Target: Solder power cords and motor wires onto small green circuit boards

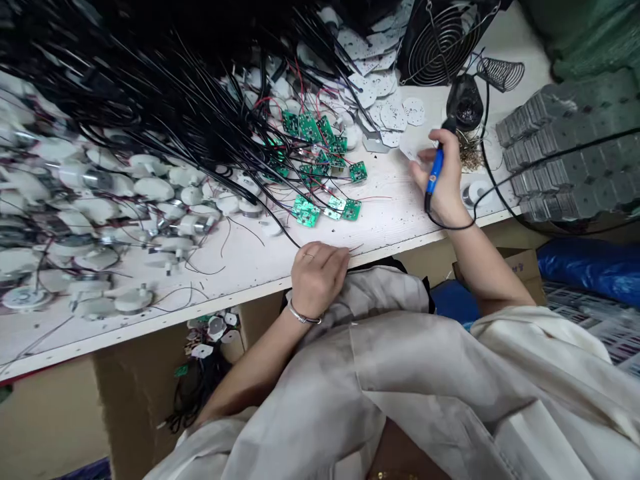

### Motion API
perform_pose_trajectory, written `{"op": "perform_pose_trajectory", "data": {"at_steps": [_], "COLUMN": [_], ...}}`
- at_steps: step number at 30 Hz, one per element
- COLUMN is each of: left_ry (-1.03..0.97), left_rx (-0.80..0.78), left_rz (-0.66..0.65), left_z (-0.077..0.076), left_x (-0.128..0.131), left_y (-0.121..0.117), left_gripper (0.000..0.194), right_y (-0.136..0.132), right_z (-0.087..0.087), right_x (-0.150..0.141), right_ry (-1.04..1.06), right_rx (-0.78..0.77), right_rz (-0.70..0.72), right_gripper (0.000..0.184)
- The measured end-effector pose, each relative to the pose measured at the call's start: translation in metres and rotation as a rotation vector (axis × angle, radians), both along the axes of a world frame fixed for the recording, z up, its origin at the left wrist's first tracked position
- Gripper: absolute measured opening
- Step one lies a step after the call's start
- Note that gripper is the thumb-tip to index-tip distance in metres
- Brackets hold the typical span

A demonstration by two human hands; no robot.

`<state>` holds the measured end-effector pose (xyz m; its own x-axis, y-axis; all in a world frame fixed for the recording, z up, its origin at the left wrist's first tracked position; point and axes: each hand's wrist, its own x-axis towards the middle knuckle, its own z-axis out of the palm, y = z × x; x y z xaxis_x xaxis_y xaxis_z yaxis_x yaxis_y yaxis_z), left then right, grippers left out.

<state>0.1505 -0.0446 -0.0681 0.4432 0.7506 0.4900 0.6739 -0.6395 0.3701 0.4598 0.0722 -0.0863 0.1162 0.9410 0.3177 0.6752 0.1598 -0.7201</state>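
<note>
At the bench's front edge, my left hand [319,277] is closed on a black cable [280,230]. A thin wire end sticks out to the right of those fingers. My right hand [447,177] grips a soldering iron [436,170] with a blue handle, its tip end pointing away from me toward the dark iron stand [465,103]. A pale, flat piece [411,145] lies by the right fingertips; whether they touch it I cannot tell. Several green circuit boards [306,211] with red wires and black cables lie between and beyond my hands.
Small motors with white round parts [155,187] crowd the left, under a heap of black cables [165,100]. White perforated discs [393,115] and a fan [443,43] stand at the back. Stacked grey metal plates [565,147] and a solder spool [475,192] are at right.
</note>
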Motion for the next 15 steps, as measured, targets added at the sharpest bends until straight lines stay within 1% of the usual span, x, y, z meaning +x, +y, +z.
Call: {"op": "perform_pose_trajectory", "data": {"at_steps": [1, 3, 4, 5, 7, 8, 10, 13, 15], "left_ry": [-0.002, -0.01, -0.027, -0.053, -0.098, -0.101, -0.071, -0.036, -0.084], "left_rx": [-0.022, -0.079, -0.117, -0.159, -0.247, -0.289, -0.35, -0.391, -0.4], "left_rz": [0.029, 0.082, 0.102, 0.121, 0.16, 0.18, 0.224, 0.274, 0.284], "left_z": [0.0, 0.0, 0.0, 0.0, -0.001, -0.002, -0.005, -0.007, -0.005], "left_x": [0.0, -0.001, -0.001, -0.001, -0.002, -0.002, -0.002, -0.002, -0.001], "left_y": [0.001, 0.003, 0.005, 0.007, 0.012, 0.014, 0.017, 0.016, 0.014], "left_gripper": [0.01, 0.014, 0.016, 0.017, 0.018, 0.017, 0.016, 0.016, 0.017], "right_y": [-0.018, -0.056, -0.073, -0.088, -0.107, -0.111, -0.11, -0.105, -0.104], "right_z": [-0.001, -0.001, 0.0, 0.002, 0.003, 0.002, -0.003, -0.01, -0.013], "right_x": [0.002, 0.0, -0.005, -0.012, -0.03, -0.04, -0.059, -0.078, -0.083], "right_ry": [0.08, 0.155, 0.139, 0.08, -0.043, -0.096, -0.191, -0.296, -0.275], "right_rx": [0.029, 0.106, 0.13, 0.132, 0.12, 0.115, 0.086, 0.069, 0.111], "right_rz": [0.014, 0.08, 0.135, 0.19, 0.316, 0.376, 0.402, 0.318, 0.296], "right_gripper": [0.057, 0.06, 0.059, 0.054, 0.044, 0.039, 0.034, 0.041, 0.044]}}
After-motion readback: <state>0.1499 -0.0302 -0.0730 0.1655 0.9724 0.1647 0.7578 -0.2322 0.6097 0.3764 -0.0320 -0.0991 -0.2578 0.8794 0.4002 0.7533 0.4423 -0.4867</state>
